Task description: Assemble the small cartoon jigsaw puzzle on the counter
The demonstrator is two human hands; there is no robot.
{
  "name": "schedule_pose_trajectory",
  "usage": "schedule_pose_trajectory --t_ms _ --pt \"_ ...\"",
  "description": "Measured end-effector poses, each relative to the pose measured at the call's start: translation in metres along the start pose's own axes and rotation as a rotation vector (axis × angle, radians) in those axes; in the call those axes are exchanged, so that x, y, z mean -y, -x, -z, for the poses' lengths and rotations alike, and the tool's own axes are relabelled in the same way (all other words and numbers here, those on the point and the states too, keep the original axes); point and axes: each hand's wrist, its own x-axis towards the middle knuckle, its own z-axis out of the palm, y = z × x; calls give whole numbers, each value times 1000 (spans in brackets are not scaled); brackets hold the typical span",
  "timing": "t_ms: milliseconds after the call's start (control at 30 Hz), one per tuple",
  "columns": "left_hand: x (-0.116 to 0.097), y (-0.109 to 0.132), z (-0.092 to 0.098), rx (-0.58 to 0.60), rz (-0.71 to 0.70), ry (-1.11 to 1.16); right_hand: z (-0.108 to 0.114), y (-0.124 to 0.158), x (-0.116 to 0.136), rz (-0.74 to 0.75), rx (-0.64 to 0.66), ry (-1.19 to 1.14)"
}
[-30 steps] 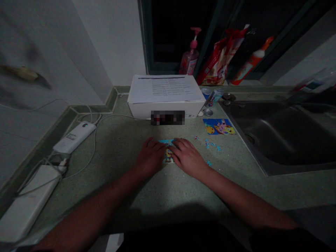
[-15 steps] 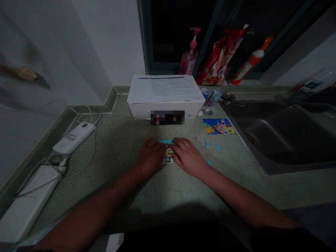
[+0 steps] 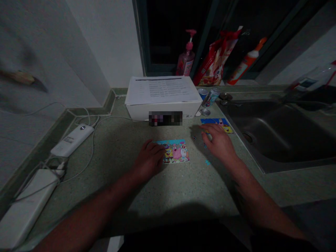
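Note:
A small cartoon jigsaw puzzle (image 3: 177, 152) lies flat on the counter, with its left end covered by my left hand (image 3: 150, 158). That hand rests with its fingers stretched over the picture. To the right, my right hand (image 3: 219, 140) hovers with its fingers apart and nothing visible in them. It partly hides a second cartoon picture card (image 3: 228, 129) with a blue background. Small loose jigsaw pieces lie around it: a blue one (image 3: 208, 162) below and a darker one (image 3: 194, 137) to its left. Other pieces are mostly hidden beneath my right hand.
Behind the puzzle stands a white box (image 3: 162, 108) topped with a printed sheet (image 3: 168, 90). Small cans (image 3: 210, 98) stand beside it. A metal sink (image 3: 278, 133) is set in at right. White power banks (image 3: 73, 140) with cables lie at left.
My right hand has left the puzzle and moved right, over the loose pieces and the second card. More of the puzzle now shows. The left hand has stayed on it.

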Motion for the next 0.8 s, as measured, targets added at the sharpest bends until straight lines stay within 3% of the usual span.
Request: schedule_pose_trajectory --t_ms 100,267,567,800 --pt "1 0 2 -19 1 6 5 1 -19 -49 13 70" --pt "0 -1 5 -58 7 6 5 4 -35 -99 144 170" --pt "3 1 6 -131 105 5 -13 6 -28 -2 268 111" --pt "2 1 6 -163 92 -8 -21 8 -22 34 295 123"
